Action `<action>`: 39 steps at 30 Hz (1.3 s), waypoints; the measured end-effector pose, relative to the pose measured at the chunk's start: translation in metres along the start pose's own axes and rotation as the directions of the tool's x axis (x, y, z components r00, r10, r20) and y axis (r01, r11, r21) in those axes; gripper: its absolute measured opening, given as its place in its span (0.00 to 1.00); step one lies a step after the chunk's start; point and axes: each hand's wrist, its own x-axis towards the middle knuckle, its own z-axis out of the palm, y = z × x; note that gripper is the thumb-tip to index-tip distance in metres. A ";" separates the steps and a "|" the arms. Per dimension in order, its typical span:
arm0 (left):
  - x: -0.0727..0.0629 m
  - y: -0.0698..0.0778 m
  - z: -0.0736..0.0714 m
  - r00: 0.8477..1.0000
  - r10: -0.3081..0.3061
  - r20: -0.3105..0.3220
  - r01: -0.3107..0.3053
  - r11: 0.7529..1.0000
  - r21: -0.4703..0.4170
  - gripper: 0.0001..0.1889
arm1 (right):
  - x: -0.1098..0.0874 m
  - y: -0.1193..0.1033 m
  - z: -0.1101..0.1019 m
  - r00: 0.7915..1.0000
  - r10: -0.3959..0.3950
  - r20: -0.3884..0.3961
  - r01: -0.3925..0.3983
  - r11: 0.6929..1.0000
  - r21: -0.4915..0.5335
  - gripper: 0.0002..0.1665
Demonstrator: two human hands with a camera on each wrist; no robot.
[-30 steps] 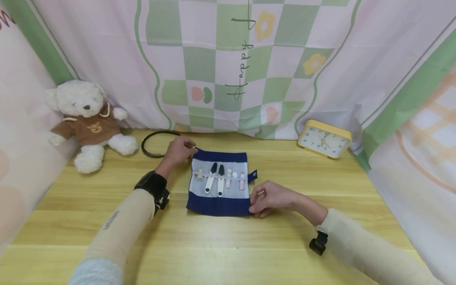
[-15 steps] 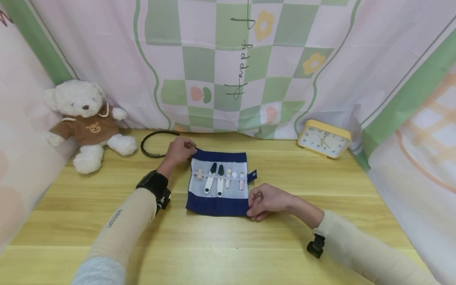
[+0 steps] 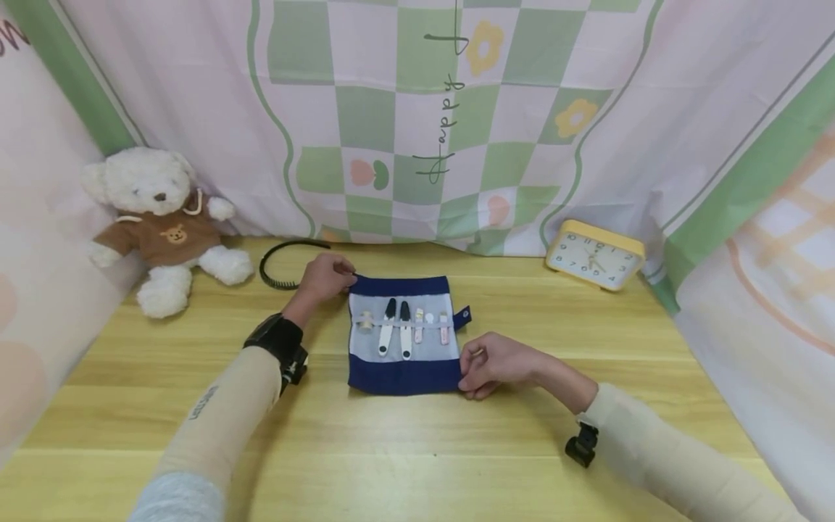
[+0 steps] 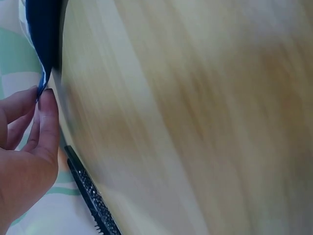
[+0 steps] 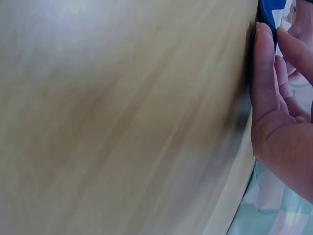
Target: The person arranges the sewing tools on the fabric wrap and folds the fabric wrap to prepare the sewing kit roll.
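Observation:
A navy fabric pouch [image 3: 404, 376] lies unfolded in the head view, its pale grey lining facing up. Under an elastic band across it sit two white tools with black tips [image 3: 386, 330], a small wooden piece [image 3: 366, 321] and several small pale pieces. My left hand [image 3: 328, 277] pinches the far left corner between thumb and fingertips; the left wrist view shows this grip on the navy cloth [image 4: 45, 39]. At the near right corner, my right hand [image 3: 499, 365] pinches the pouch, with its thumb and fingertips on the blue edge in the right wrist view. A snap tab [image 3: 462, 317] sticks out on the right.
The pouch is on a wooden table [image 3: 365, 457]. Behind my left hand lies a black toothed headband [image 3: 274, 268]. A white teddy bear [image 3: 163, 225] sits at the back left, and a yellow clock [image 3: 595, 255] stands at the back right. A patterned curtain [image 3: 430, 116] hangs behind.
Between my hands the pouch has turned slightly, its near edge shifting a little to the right. Both hands keep their corners; the right hand has moved slightly right.

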 end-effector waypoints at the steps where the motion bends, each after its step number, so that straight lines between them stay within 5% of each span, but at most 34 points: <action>1: -0.001 0.000 -0.001 1.000 -0.003 0.005 0.003 1.000 -0.002 0.12 | 0.000 0.000 -0.002 1.000 0.002 -0.003 -0.002 1.000 -0.007 0.10; 12: -0.010 -0.010 -0.015 0.997 0.040 0.060 -0.046 0.993 0.107 0.12 | -0.002 0.002 -0.021 0.998 0.002 -0.061 -0.004 1.000 -0.029 0.11; 21: -0.014 -0.017 -0.020 0.987 0.090 0.130 -0.105 0.988 0.112 0.10 | -0.001 0.004 -0.038 0.994 -0.005 -0.111 0.005 1.000 -0.003 0.16; 39: -0.025 -0.029 -0.043 0.938 0.119 0.325 -0.129 0.992 0.009 0.18 | 0.003 -0.002 -0.061 0.971 -0.072 -0.227 0.074 0.997 -0.002 0.20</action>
